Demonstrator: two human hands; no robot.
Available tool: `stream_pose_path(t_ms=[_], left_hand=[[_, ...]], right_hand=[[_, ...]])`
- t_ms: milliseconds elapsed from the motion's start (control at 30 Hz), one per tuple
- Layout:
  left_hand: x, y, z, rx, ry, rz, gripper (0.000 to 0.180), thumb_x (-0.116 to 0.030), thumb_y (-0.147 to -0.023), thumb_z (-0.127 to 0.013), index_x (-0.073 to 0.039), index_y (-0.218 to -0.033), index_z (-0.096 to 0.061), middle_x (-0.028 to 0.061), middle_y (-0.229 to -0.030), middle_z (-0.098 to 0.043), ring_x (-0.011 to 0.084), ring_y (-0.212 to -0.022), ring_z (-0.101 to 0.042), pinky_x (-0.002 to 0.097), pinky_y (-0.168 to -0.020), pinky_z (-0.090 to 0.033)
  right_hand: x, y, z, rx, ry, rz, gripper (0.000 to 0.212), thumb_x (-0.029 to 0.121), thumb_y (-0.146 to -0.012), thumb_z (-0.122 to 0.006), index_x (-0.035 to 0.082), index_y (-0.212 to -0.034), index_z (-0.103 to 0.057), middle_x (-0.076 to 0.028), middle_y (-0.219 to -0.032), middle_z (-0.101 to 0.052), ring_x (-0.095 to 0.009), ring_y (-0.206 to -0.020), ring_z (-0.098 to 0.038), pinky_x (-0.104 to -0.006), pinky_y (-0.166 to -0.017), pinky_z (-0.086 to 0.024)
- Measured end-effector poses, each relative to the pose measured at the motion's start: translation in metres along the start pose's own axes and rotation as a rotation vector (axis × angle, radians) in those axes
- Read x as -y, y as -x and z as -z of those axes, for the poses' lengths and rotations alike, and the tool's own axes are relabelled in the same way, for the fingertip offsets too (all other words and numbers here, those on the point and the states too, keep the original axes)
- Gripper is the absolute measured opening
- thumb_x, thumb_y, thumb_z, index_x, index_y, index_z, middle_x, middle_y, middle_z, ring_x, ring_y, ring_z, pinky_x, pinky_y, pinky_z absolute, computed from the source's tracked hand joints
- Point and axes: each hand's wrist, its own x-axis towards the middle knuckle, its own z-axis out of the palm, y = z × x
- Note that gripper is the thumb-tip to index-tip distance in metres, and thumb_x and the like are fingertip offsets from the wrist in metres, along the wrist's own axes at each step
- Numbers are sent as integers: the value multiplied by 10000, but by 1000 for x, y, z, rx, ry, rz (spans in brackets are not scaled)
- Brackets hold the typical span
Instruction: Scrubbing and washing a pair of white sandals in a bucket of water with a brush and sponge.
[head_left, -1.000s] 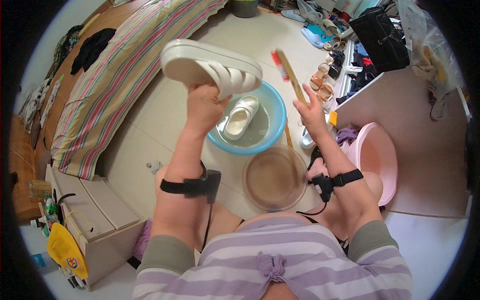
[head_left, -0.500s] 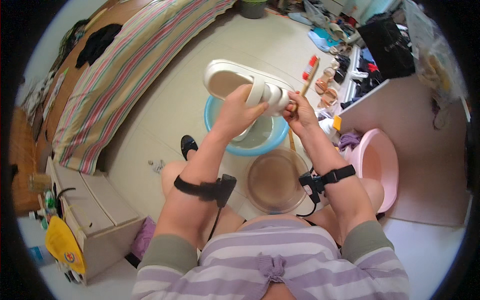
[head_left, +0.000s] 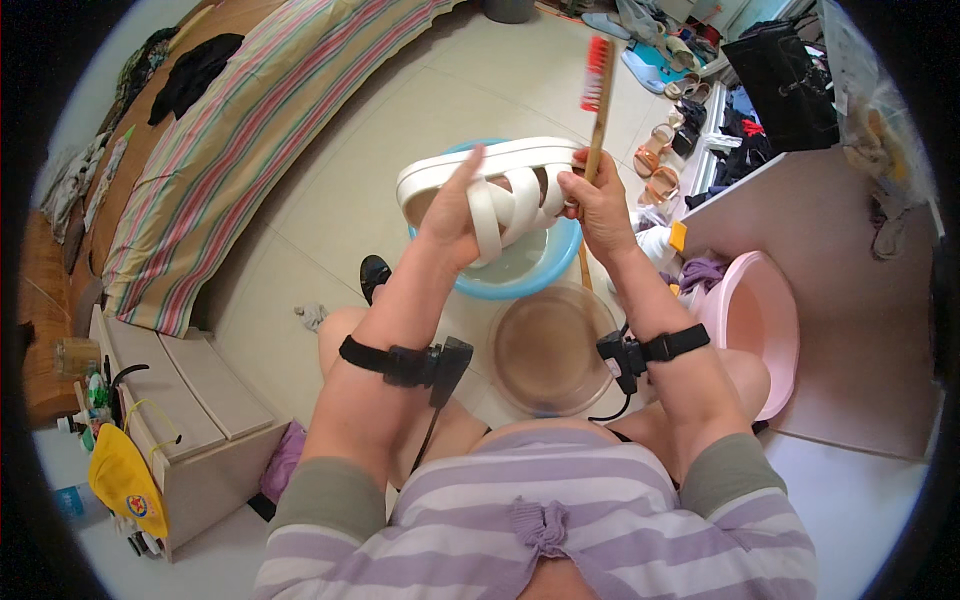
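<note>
A white strappy sandal [head_left: 520,150] is held on its side over the light blue basin [head_left: 572,258], its straps facing me. My left hand [head_left: 450,218] grips it near the heel, fingers through the strap opening and thumb along the sole edge. My right hand [head_left: 600,212] is closed round the wooden handle of a brush [head_left: 599,105] with red and white bristles, which points up and away. The same hand's fingers also touch the sandal's toe end. Water [head_left: 512,270] shows in the basin below.
A brownish round basin [head_left: 497,385] stands nearer me, and a pink tub [head_left: 788,310] at the right. Beside it are purple cloth [head_left: 703,272] and a white bottle with an orange cap [head_left: 656,245]. Orange sandals [head_left: 655,165] lie farther off. A striped bed cover [head_left: 230,170] hangs at the left.
The sandal has been rolled so its straps now face me, and the left hand has shifted round its heel end. The brush has swung more upright, its bristle head raised.
</note>
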Motion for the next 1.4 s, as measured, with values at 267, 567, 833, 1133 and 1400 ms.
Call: stream_pose_path(t_ms=[267,567,833,1133,1400], left_hand=[[3,-26,29,-459,-975,-323,303,-201,-792,-613,99,-788,-655,190,-761,-662,286,-821,-660,386,-730,-494],[7,-24,42,-582,-1693,-499,403,-329,-801,-603,70,-780,-652,281,-809,-635,418,-830,-626,474,-762,-486],[-10,-18,44,-540,-1651,-497,309,-283,-796,-623,8,-886,-672,246,-857,-654,401,-840,-633,465,-773,-488],[-9,-26,51,-569,-1612,-588,333,-305,-794,-627,2,-909,-683,232,-874,-666,387,-858,-639,454,-804,-489],[4,-10,43,-481,-1683,-536,326,-284,-784,-650,11,-922,-675,241,-854,-658,389,-856,-635,450,-791,-491]], right_hand=[[7,19,22,204,651,-155,532,98,-804,-671,77,-1297,-473,-75,-1098,-612,-111,-818,-605,-246,-648,-510],[42,16,-49,150,557,359,469,198,-836,-671,169,-1291,-560,-154,-1170,-630,-209,-1053,-624,-283,-897,-478],[-6,30,37,63,655,339,505,193,-852,-654,97,-1327,-514,-125,-1232,-612,-189,-1097,-608,-312,-922,-474],[-29,31,52,158,802,296,519,257,-836,-659,201,-1333,-519,-130,-1172,-640,-238,-1047,-637,-336,-871,-499],[20,12,-21,152,455,377,517,198,-826,-677,135,-1319,-533,-150,-1179,-636,-217,-1039,-638,-319,-902,-482]])
